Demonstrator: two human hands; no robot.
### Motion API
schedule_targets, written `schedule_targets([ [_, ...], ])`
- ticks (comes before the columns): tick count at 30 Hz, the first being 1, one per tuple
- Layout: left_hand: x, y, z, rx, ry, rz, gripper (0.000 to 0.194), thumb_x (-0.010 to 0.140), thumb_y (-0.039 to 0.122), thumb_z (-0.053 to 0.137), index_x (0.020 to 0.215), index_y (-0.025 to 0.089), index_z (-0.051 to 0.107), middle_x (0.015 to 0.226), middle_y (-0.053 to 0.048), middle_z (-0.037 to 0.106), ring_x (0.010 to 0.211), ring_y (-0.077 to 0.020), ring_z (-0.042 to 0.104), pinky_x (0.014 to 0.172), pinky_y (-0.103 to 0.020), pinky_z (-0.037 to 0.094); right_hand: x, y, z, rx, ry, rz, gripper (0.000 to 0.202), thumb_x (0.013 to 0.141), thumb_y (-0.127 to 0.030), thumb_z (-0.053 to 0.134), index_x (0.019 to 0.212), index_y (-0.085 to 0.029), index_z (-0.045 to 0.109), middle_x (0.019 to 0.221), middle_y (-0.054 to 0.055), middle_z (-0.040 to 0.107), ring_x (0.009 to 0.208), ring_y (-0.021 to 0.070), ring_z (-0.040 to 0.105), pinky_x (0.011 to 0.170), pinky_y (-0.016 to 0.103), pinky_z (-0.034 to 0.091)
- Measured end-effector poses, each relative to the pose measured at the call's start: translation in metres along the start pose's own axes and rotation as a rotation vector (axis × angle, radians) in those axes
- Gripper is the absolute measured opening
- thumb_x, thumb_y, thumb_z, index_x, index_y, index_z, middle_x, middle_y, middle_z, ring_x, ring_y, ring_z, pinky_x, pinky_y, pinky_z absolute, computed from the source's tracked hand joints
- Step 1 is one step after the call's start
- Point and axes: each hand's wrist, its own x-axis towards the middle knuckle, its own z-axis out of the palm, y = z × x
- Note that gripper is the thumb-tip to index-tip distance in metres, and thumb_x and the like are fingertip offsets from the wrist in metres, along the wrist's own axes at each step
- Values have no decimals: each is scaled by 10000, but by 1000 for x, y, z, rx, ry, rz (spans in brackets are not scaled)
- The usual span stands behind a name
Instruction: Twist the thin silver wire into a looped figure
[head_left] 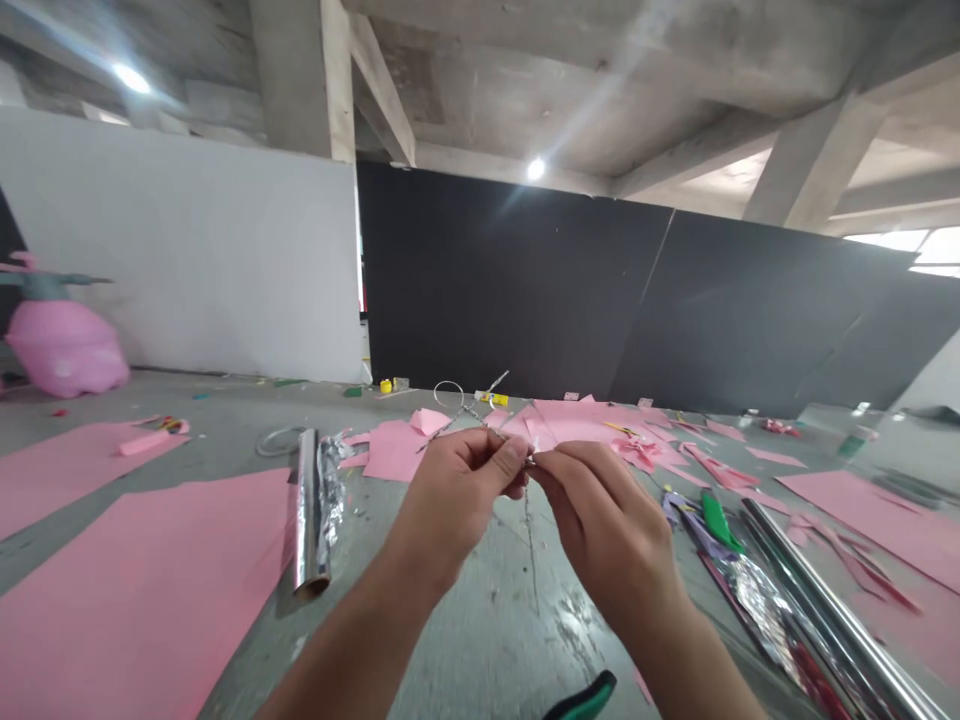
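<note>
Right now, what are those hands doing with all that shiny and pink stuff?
A person holds a thin silvery wire up in front of them, pinching it between the left hand and right hand; the wire sticks up past the fingers and ends in a small loop. Below, on the grey floor, lie pink paper sheets and a roll of silver foil. More foil rolls lie at right.

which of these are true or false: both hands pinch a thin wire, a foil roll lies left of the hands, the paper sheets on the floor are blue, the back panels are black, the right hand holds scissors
1. Both hands, left hand and right hand, pinch the thin wire: true.
2. A foil roll lies left of the hands: true.
3. The paper sheets are blue: false, they are pink.
4. The back panels are black: true.
5. The right hand holds scissors: false, it pinches only the wire.
</note>
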Motion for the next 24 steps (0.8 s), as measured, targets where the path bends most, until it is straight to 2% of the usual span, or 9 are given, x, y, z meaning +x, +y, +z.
schedule_targets([
  [2, 0, -4, 2, 74, 33, 33, 288, 815, 411, 661, 679, 158, 665, 636, -33, 614, 628, -152, 562, 651, -315, 495, -2, 4, -1, -56, -10, -64, 233, 916, -92, 542, 1111, -200, 609, 946, 76, 647, 841, 195, 589, 774, 361, 483],
  [5, -1, -9, 7, 30, 39, 37, 301, 839, 442, 637, 723, 164, 641, 701, -36, 630, 664, -161, 606, 674, -321, 527, -2, 7, -2, -159, 2, -137, 241, 905, -100, 557, 1120, -187, 623, 953, 89, 654, 854, 222, 577, 772, 391, 451],
  [7, -2, -13, 11, 23, 50, 33, 317, 856, 475, 615, 755, 175, 609, 716, -21, 610, 635, -148, 605, 630, -297, 530, -1, 7, -1, -224, 21, -148, 210, 907, -120, 565, 1094, -184, 634, 923, 86, 661, 822, 227, 567, 748, 397, 419],
  [9, -4, -17, 15, 56, 76, 12, 340, 870, 515, 582, 770, 189, 579, 634, 10, 543, 523, -121, 547, 495, -246, 478, -2, 5, 1, -243, 5, -111, 158, 922, -144, 551, 1045, -188, 640, 865, 74, 659, 763, 216, 552, 711, 384, 391],
  [12, -6, -22, 20, 78, 138, -30, 370, 859, 558, 574, 765, 200, 565, 521, 53, 411, 398, -87, 407, 352, -201, 308, -5, 4, 5, -196, -34, -38, 102, 943, -170, 530, 946, -189, 630, 780, 53, 640, 690, 189, 532, 660, 353, 366],
  [15, -8, -23, 24, 31, 176, -39, 371, 843, 553, 600, 762, 193, 575, 527, 55, 409, 405, -74, 377, 362, -195, 268, -8, 5, 8, -157, -6, -14, 92, 937, -156, 538, 880, -182, 605, 737, 33, 633, 652, 169, 526, 630, 327, 357],
  [20, -9, -20, 27, -55, 175, -91, 350, 813, 492, 661, 717, 173, 553, 525, 67, 376, 448, -51, 295, 408, -170, 229, -7, 6, 8, -168, 30, -31, 65, 915, -159, 581, 855, -162, 606, 733, 31, 637, 664, 166, 555, 651, 321, 385],
  [24, -9, -17, 29, -102, 177, -77, 355, 799, 460, 682, 678, 162, 533, 512, 69, 359, 460, -45, 279, 420, -162, 204, -7, 4, 7, -196, 65, -50, 56, 891, -142, 607, 837, -154, 612, 725, 38, 646, 638, 162, 559, 628, 320, 390],
])
